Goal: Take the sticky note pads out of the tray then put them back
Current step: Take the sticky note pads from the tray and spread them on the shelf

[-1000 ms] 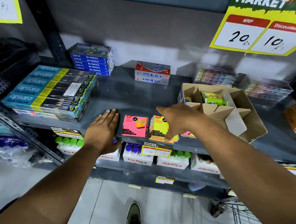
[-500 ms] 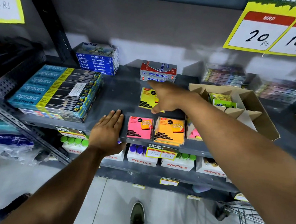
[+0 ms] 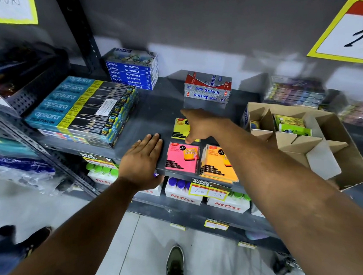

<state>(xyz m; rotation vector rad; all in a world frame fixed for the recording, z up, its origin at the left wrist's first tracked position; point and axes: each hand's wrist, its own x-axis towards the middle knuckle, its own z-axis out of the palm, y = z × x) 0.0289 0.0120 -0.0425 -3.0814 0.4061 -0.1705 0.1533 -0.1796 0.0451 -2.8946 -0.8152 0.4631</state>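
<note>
From the head view, the right hand (image 3: 198, 125) lies on the yellow pad (image 3: 180, 128), fingers loosely spread, whether gripping cannot be told; the pink pad (image 3: 181, 158) and orange pad (image 3: 215, 162) lie at the shelf (image 3: 154, 112) edge. The left hand (image 3: 142, 162) rests flat and empty beside the pink pad; the cardboard tray (image 3: 345, 151) sits to the right.

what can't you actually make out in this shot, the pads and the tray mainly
All in the head view:
- Yellow pad: its right part is under the right hand; whether the fingers grip it or only rest on it can't be told.
- Orange pad stack: the right forearm covers its right edge.
- Cardboard tray: the dividers hide the near compartments' contents.
- Shelf price tag: figures too small to read.
- Packs behind the tray: blurred.
</note>
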